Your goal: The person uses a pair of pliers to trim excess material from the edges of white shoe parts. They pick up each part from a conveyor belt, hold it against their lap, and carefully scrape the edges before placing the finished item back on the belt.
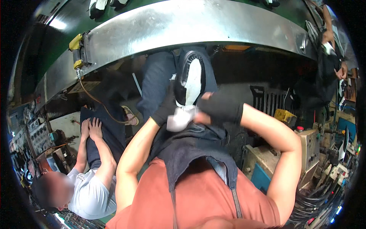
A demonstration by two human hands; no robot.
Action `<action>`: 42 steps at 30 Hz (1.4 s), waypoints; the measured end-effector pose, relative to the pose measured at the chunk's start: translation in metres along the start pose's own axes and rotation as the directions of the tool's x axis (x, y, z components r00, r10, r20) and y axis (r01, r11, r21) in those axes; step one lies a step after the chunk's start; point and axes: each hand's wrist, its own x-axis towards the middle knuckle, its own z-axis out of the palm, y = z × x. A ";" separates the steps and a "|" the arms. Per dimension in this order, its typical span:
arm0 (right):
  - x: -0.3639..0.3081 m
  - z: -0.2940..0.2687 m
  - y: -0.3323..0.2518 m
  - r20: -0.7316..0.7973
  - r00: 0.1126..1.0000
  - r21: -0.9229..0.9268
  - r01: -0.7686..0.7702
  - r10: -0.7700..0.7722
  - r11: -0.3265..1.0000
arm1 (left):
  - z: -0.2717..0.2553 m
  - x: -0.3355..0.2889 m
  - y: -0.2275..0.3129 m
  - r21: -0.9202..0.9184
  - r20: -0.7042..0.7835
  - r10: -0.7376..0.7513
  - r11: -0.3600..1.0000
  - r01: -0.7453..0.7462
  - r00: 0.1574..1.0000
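A black shoe upper (185, 68) lies sole side up between my knees, its toe pointing away and a white insole board (194, 78) showing on its underside. The black edge is gathered in pleats around the toe. My left hand (167, 108), in a black fingerless glove, is closed around the left side near the heel. At the heel end is a pale, soft-looking white piece (180, 119), blurred, its kind unclear. My right hand (209, 110), in a black glove or wrap, is smeared by motion, its curled fingers at the right end of that piece.
A metal conveyor edge (171, 26) runs across the front, with a yellow air tool (77, 51) and hose at left. Shoes (98, 8) rest beyond it. One person (91, 191) sits at left, another person's hand (342, 71) shows at right. A machine box (308, 147) stands right.
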 end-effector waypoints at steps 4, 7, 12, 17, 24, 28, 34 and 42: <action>-0.020 0.016 -0.022 -0.009 0.990 -0.388 -0.134 0.142 0.912 | -0.014 0.001 0.044 -0.040 -0.026 -0.123 0.992 0.122 0.992; -0.020 0.031 0.007 -0.105 0.987 -0.168 -0.140 0.123 0.976 | -0.007 -0.004 0.044 -0.047 -0.053 -0.088 0.995 0.085 0.995; -0.069 0.026 0.050 -0.028 0.889 0.327 -0.424 0.457 0.844 | -0.010 -0.001 0.055 -0.054 -0.120 -0.158 0.987 0.152 0.980; -0.027 -0.025 0.040 0.221 0.865 0.379 -0.502 0.451 0.778 | -0.007 -0.003 0.075 0.123 -0.146 -0.164 0.975 0.183 0.976; -0.027 0.047 0.098 -0.222 0.956 0.127 -0.166 0.191 0.978 | -0.007 -0.005 0.064 0.076 -0.138 -0.159 0.982 0.171 0.977; -0.013 0.048 0.111 -0.210 0.967 0.053 -0.136 0.144 0.989 | -0.036 0.008 0.073 -0.226 -0.022 -0.104 0.969 0.096 0.994; -0.023 0.060 0.103 -0.264 0.949 0.082 -0.153 0.169 0.985 | 0.015 0.031 0.051 -0.181 -0.447 -0.305 0.952 0.248 0.841; -0.061 -0.026 0.039 0.089 0.865 0.162 -0.502 0.495 0.849 | -0.013 0.043 0.089 0.158 -0.253 -0.222 0.951 0.267 0.942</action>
